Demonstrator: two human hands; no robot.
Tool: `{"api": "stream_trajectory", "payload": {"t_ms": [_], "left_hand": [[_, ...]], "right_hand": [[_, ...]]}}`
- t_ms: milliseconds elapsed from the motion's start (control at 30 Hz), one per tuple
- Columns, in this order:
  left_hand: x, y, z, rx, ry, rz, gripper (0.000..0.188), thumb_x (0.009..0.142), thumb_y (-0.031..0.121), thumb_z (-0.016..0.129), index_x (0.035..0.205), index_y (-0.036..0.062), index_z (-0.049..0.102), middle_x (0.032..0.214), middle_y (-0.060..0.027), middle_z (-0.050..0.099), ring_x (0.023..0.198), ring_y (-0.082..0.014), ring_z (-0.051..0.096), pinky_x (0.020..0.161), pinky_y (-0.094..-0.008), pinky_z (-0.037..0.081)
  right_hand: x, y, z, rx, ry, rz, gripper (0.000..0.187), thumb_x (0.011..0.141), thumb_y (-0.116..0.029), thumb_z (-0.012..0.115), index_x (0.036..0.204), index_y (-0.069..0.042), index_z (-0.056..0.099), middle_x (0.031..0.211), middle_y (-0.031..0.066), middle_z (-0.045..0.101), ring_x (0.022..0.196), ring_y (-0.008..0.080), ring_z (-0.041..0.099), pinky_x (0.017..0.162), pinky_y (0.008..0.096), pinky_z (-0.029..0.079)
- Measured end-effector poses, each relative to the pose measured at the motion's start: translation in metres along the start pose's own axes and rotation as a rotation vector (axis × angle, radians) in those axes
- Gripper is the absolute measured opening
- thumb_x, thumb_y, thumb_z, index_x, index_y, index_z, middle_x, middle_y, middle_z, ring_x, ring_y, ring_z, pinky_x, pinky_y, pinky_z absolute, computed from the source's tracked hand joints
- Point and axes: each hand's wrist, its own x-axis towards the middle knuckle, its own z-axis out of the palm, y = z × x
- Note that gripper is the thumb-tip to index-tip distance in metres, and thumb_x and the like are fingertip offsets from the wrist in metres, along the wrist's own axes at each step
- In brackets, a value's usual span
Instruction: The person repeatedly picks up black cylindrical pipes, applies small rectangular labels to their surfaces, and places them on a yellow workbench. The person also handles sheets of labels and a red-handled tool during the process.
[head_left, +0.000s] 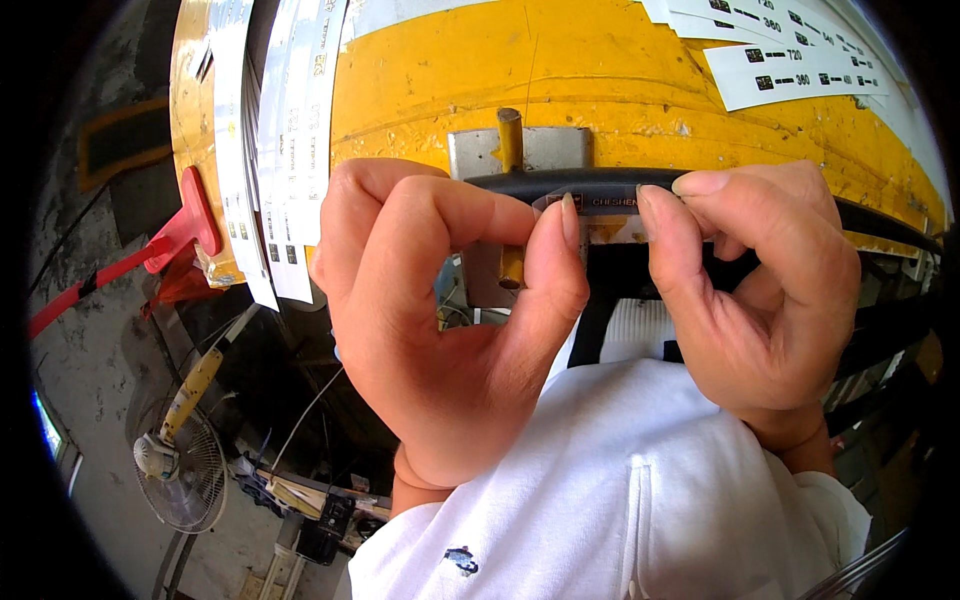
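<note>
A black, curved, tube-like rim (575,180) crosses in front of me at the near edge of the yellow worktop. Against its near side lies a small clear sticker (612,202) with a dark mark and pale lettering. The thumb and forefinger of my left hand (430,300) are closed on the sticker's left end. At its right end, my right hand (765,280) pinches with thumb and forefinger, the other fingers curled. Behind the rim a rusty, yellow-stained peg (510,140) stands on a grey metal plate (475,152).
White printed sticker sheets (290,150) lie along the left of the yellow worktop (430,80), and more sheets (790,75) fan out at the far right. A red-handled tool (185,225) is at the left edge. Lower left stands a fan (180,470).
</note>
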Motion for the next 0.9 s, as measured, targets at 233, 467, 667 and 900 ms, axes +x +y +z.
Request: {"api": "stream_trajectory", "payload": {"t_ms": [233,467,667,900], "left_hand": [[0.000,-0.003,0.000,-0.001,0.005,0.041,0.021,0.077,0.000,0.074,0.073,0.0022,0.053,0.077,-0.0027,0.046,0.078,-0.0149,0.043,0.075,-0.0249,0.031],[0.001,-0.003,0.001,0.016,0.006,0.056,0.021,0.077,-0.001,0.073,0.073,0.0014,0.053,0.076,-0.0025,0.046,0.075,-0.0140,0.042,0.073,-0.0238,0.031],[-0.001,-0.005,0.001,0.006,0.016,0.054,0.022,0.077,-0.001,0.074,0.073,0.0010,0.052,0.076,-0.0021,0.046,0.074,-0.0129,0.042,0.072,-0.0233,0.032],[-0.002,-0.003,0.002,-0.023,0.007,0.021,0.020,0.079,-0.002,0.071,0.075,0.0005,0.052,0.078,-0.0023,0.047,0.077,-0.0123,0.043,0.074,-0.0229,0.034]], "right_hand": [[0.003,-0.001,-0.002,-0.056,-0.002,-0.057,0.037,0.072,0.014,0.075,0.102,-0.003,0.062,0.081,0.0043,0.063,0.067,0.0133,0.053,0.055,0.0247,0.039],[0.005,-0.002,-0.003,-0.072,0.001,-0.053,0.038,0.072,0.014,0.074,0.105,-0.001,0.061,0.076,0.0027,0.055,0.063,0.0123,0.046,0.055,0.0246,0.037],[0.000,-0.008,-0.022,-0.174,-0.165,-0.124,0.036,0.077,0.016,0.063,0.111,0.003,0.060,0.078,0.0067,0.057,0.058,0.0137,0.048,0.051,0.0257,0.035],[-0.024,-0.014,0.010,-0.289,-0.243,-0.211,0.065,0.062,0.010,0.059,0.127,0.011,0.057,0.073,0.0035,0.065,0.043,0.0125,0.046,0.042,0.0292,0.035]]}}
